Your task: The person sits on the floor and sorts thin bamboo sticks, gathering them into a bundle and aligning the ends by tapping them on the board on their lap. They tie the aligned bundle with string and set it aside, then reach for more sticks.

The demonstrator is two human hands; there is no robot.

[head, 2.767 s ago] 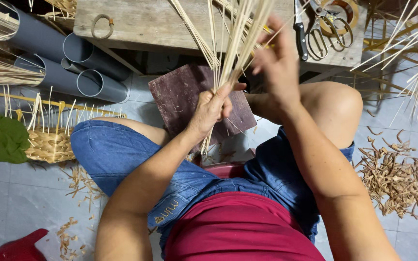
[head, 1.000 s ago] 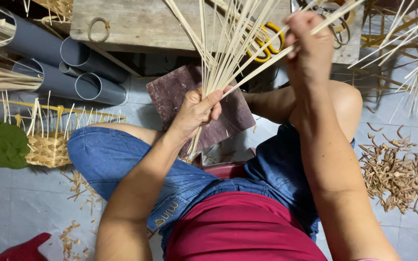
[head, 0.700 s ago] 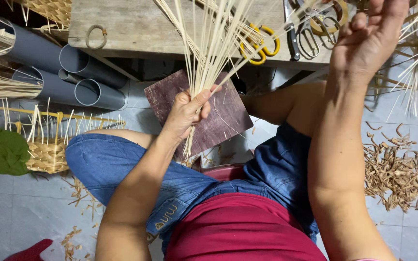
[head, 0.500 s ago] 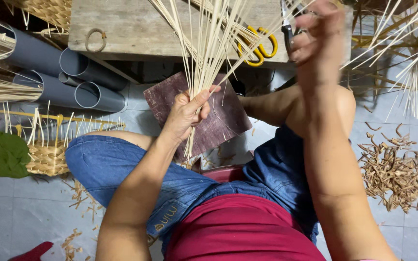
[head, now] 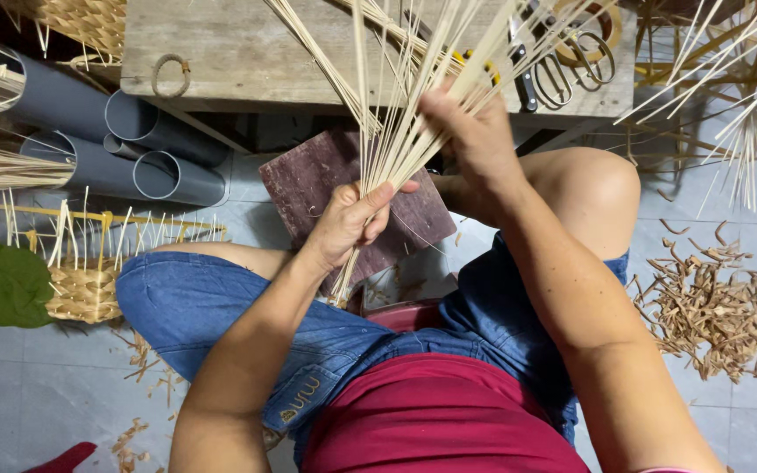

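Above the lap, left hand (head: 348,223) grips upright strips (head: 405,131); tips fan upward.

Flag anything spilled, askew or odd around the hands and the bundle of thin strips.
Shavings lie in a loose heap on the floor tiles at right, with smaller scraps scattered at left. The strips fan out unevenly above the left hand; the right hand touches them higher up. Nothing looks damaged.
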